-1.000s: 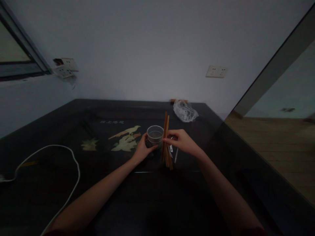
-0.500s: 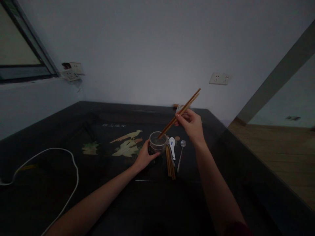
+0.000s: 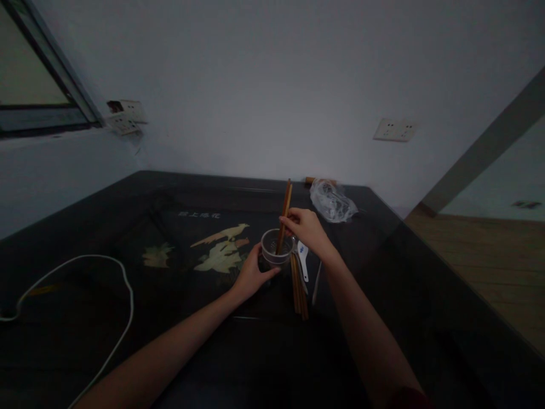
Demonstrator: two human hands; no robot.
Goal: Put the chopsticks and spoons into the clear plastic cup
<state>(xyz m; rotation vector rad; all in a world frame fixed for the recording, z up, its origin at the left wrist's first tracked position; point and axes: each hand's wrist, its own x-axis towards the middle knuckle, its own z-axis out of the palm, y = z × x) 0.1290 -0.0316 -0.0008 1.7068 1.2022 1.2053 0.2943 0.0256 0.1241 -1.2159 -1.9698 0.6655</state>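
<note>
My left hand (image 3: 254,272) is wrapped round the near left side of a clear round cup (image 3: 276,259) on the dark table. Between the thumb and fingers of my right hand (image 3: 304,227) is a pair of wooden chopsticks (image 3: 286,205), nearly upright, their lower ends inside the cup. Just right of the cup lie several more chopsticks (image 3: 299,295) in a bundle. Beside these is a white soup spoon (image 3: 304,264) with a blue mark. A thin long-handled spoon (image 3: 316,284) lies farther right, its bowl hidden under my right hand.
A crumpled clear plastic bag (image 3: 332,201) lies at the table's back right, by a brown roll-like object (image 3: 313,180). A white cable (image 3: 128,284) curves across the left side. Wall sockets (image 3: 395,130) sit above the table (image 3: 191,352), which bears a bird-and-leaf picture.
My right hand has come down and left, turning the chopsticks from a slant to nearly upright, lower in the cup. The plastic bag now shows fully. My left hand stays on the cup.
</note>
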